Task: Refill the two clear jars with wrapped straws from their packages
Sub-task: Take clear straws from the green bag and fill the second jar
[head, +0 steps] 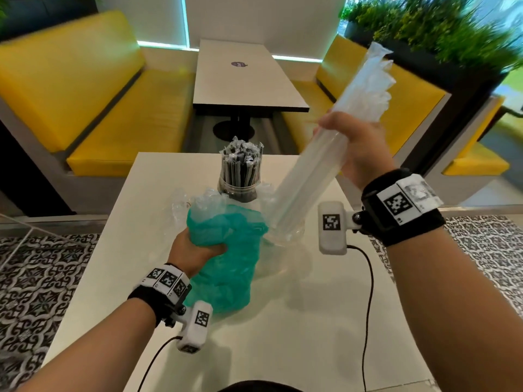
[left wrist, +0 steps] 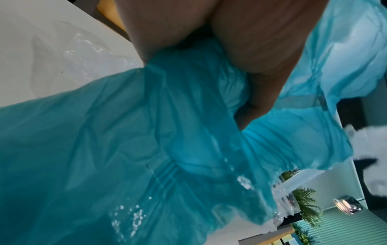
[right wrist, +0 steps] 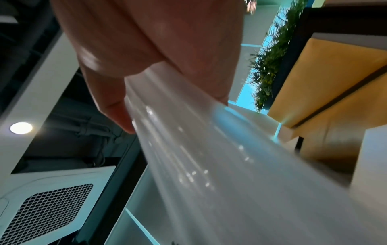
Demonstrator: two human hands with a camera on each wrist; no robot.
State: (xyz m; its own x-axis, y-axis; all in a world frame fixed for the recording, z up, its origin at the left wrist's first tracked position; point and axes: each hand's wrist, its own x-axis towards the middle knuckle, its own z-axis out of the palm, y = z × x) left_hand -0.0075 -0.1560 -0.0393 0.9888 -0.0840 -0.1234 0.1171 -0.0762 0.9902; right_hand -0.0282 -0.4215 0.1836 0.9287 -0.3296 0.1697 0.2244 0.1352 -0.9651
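My right hand (head: 358, 148), at the middle right of the frame, grips a slanted bundle of clear wrapped straws (head: 325, 154) whose lower end enters the second clear jar (head: 285, 236) on the desk (head: 283, 321), while my left hand (head: 198, 250) squeezes the teal package (head: 229, 267), so I think I must next lower the bundle and release.

Near table edge: the white table (head: 283, 321) lies bare here, crossed only by two black cables (head: 366, 281).
Centre: blocked by the teal bag (head: 232, 267).
Far end: taken up by the jar of dark straws (head: 240, 172).
Right of centre: crossed slantwise by the clear straw bundle (head: 317, 162).
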